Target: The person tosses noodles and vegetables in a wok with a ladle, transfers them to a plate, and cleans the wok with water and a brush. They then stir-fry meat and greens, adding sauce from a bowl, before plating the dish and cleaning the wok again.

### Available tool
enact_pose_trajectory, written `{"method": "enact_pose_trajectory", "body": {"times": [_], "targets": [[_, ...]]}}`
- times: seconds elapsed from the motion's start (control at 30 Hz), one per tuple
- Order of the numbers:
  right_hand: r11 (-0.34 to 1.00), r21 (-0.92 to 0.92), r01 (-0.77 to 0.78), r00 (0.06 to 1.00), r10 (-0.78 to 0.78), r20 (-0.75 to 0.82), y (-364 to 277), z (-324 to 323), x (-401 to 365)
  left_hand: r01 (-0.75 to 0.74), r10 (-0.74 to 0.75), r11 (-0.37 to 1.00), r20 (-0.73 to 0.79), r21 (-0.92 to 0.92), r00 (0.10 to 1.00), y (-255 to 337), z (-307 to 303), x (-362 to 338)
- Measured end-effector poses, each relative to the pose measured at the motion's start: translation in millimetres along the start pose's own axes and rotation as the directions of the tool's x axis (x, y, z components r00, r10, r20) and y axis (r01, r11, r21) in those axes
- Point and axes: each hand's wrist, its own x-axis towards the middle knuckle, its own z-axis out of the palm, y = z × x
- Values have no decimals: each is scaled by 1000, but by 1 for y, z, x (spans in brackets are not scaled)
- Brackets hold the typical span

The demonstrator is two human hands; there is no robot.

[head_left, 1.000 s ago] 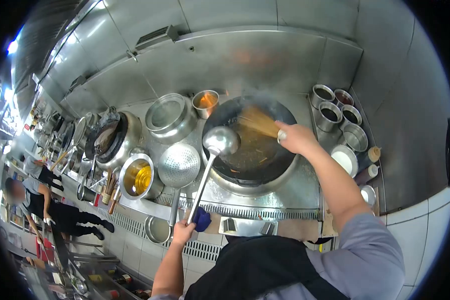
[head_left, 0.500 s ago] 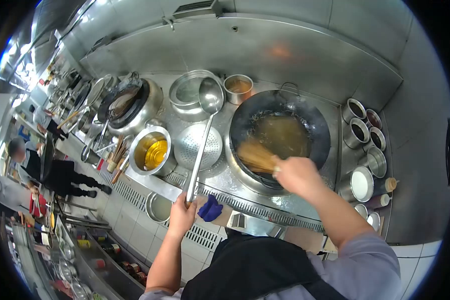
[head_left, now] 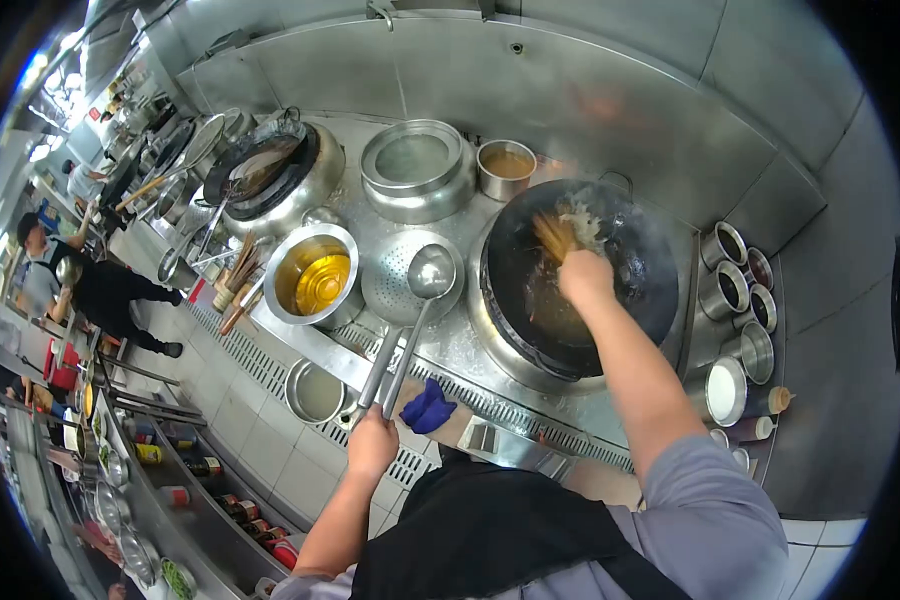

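Note:
My right hand is closed round a tan bamboo brush, whose bristles reach into the black wok at the centre right. Murky liquid lies low in the wok, with pale foam or splash beside the brush. My left hand grips the handle of a steel ladle; the ladle's bowl is over the perforated strainer. A second handle, apparently the strainer's, runs down into the same hand. Just right of this hand lies a dark blue cloth.
A pot of yellow oil stands left of the strainer. Behind are a round lidless pot and a small pot of brownish liquid. Condiment containers line the right side. Another wok and a person are at left.
The brush and my right hand have moved up and away within the wok. The ladle's bowl has come down from beside the back pot to over the strainer. The view has shifted slightly.

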Motion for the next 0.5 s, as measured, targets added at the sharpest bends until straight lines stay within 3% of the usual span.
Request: {"method": "enact_pose_trajectory", "body": {"times": [0.07,0.17,0.2,0.27,0.33,0.4,0.43,0.47,0.5], "targets": [[983,-46,176,984,-177,-34,-18,9,-32,-46,48,998,-39,51,998,-10,9,1],[863,-198,465,886,-454,99,-12,-20,-112,-61,64,994,-32,93,997,-17,14,2],[861,-190,472,882,-461,100,-4,-16,-105,-63,69,989,-39,135,997,-20,12,2],[894,-285,346,938,-326,117,17,2,-86,-56,56,987,3,150,998,-24,10,-2],[970,-190,154,983,-170,-74,28,13,-21,-86,92,973,-21,216,996,-19,7,4],[973,-200,115,986,-137,-99,21,23,-8,-84,91,978,-27,191,995,-4,2,4],[977,-197,82,987,-108,-121,12,28,-4,-183,210,963,-126,196,970,10,-5,3],[964,-223,147,984,-166,-69,-1,21,-30,-283,328,934,-211,216,921,23,-9,1],[943,-240,232,972,-234,20,4,30,-50,-402,416,909,-249,105,875,36,-4,4]]}}
